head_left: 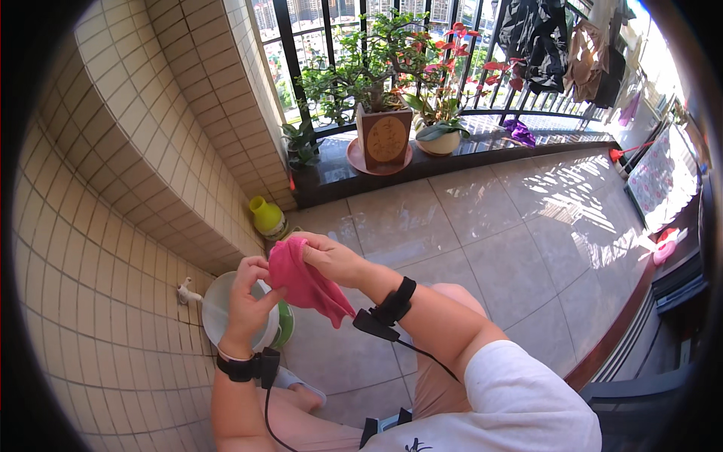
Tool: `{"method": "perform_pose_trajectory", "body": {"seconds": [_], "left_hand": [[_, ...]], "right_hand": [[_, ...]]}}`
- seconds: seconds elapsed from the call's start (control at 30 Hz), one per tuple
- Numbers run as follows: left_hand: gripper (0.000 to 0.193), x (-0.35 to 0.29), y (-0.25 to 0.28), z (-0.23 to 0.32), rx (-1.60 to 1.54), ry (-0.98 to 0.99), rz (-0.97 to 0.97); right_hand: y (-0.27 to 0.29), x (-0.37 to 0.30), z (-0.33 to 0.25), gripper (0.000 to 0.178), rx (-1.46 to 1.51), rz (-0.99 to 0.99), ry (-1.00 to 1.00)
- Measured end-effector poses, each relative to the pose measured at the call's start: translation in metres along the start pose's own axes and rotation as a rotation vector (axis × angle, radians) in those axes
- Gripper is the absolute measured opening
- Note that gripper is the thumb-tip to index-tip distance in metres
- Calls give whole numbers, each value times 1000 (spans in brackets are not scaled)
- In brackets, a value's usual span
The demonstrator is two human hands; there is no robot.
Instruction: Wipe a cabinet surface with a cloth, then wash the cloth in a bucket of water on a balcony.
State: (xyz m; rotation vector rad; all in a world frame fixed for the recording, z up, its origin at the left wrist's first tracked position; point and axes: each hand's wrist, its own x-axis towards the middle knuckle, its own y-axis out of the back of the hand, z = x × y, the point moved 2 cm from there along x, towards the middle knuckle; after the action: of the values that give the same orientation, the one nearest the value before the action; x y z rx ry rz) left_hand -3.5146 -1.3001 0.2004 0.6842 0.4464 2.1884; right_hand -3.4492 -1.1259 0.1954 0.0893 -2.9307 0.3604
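Note:
A pink cloth (305,280) is held up in front of me between both hands, its lower end hanging down in a twisted point. My right hand (335,260) grips its upper edge, the thumb pressed on the fabric and the other fingers hidden behind it. My left hand (247,300) pinches its left side between thumb and fingers. Beneath my left hand stands a pale round basin (215,310), partly covered by that hand. Next to it a green container (285,325) shows in part.
A white tap (188,291) juts from the tiled wall (120,203) beside the basin. A yellow-green watering can (267,217) stands by the wall corner. Potted plants, one in a brown square pot (385,141), line the ledge (335,178) under the railing. Clothes (535,45) hang at the upper right.

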Motion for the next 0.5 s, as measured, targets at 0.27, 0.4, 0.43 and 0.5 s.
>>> {"method": "perform_pose_trajectory", "body": {"seconds": [0.27,0.4,0.43,0.5], "left_hand": [[21,6,-16,38,-505,251,225],[25,-1,-4,16,-240,349,240],[26,-2,2,10,-88,242,244],[28,-3,4,13,66,138,248]], "right_hand": [[15,1,5,30,-23,81,7],[19,3,8,26,-9,131,39],[20,3,6,23,-49,122,55],[24,4,4,22,-59,147,75]]}}
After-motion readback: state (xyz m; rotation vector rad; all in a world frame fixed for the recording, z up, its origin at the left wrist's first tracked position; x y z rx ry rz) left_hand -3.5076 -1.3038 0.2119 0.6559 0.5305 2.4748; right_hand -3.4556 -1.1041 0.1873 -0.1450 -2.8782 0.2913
